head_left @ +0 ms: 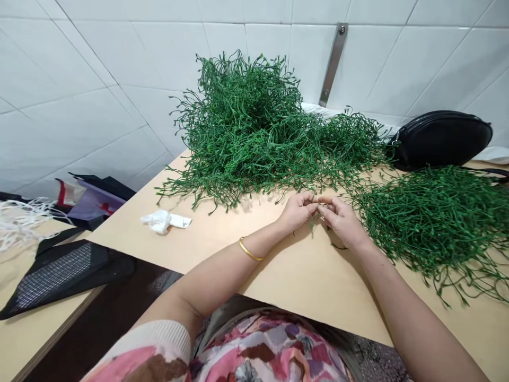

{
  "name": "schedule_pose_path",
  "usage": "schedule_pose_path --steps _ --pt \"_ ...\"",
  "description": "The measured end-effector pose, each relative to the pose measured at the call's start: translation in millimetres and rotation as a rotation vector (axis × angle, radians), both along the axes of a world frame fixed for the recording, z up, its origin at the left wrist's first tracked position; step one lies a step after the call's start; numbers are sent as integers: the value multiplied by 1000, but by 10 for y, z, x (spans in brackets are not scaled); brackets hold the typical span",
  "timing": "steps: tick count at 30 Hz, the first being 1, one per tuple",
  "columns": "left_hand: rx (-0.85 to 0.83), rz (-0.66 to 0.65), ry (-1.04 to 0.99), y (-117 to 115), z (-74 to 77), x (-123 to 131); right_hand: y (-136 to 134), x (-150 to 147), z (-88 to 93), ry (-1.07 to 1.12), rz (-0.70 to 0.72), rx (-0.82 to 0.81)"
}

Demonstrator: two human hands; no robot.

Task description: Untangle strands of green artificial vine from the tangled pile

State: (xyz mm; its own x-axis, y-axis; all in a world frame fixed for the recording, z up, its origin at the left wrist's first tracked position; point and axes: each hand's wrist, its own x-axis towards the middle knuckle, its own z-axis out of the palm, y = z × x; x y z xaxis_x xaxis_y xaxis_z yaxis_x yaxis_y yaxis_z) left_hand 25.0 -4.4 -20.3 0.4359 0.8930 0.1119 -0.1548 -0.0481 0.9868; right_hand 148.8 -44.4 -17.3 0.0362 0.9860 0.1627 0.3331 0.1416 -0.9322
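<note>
My left hand (pixel 299 210) and my right hand (pixel 339 218) meet over the table, thumbs and fingertips pinched together. Between them is a thin green stem (pixel 312 225), like those in the piles, with its end dangling below the fingers. Most of what they grip is hidden by the fingertips. Just beyond my hands rises a large heap of green artificial stems (pixel 246 127) with small budded tips. Beside my right forearm lies a second, flatter pile of green stems (pixel 433 217).
A black bag (pixel 443 139) stands at the back right against the tiled wall. Crumpled white tissue (pixel 161 220) lies on the tan table (pixel 222 249) at left. Beyond a gap, another table holds a black mesh pouch (pixel 59 273) and white strands (pixel 22 225).
</note>
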Motion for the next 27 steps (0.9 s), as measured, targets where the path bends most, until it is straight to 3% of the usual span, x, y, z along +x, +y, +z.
schedule_pose_path --steps 3,8,14,17,20,22,24,27 --pt "15 -26 72 3 6 -9 7 38 -18 -28 10 -74" --pt "155 -31 262 25 -39 -13 26 111 -8 -333 -69 -68" --pt "370 168 589 30 -90 77 -17 101 65 -521 -92 -84" --pt "383 256 647 42 -83 113 -178 25 208 -512 -24 -99" --pt "271 197 498 54 -57 81 -383 61 505 -523 -22 8" --pt "112 82 322 55 -25 24 -482 235 750 -593 -173 110" --pt "-44 -22 168 56 12 -44 -531 534 957 -817 -469 220" --pt "-174 -120 45 69 55 -123 -540 1077 1075 -995 -701 311"
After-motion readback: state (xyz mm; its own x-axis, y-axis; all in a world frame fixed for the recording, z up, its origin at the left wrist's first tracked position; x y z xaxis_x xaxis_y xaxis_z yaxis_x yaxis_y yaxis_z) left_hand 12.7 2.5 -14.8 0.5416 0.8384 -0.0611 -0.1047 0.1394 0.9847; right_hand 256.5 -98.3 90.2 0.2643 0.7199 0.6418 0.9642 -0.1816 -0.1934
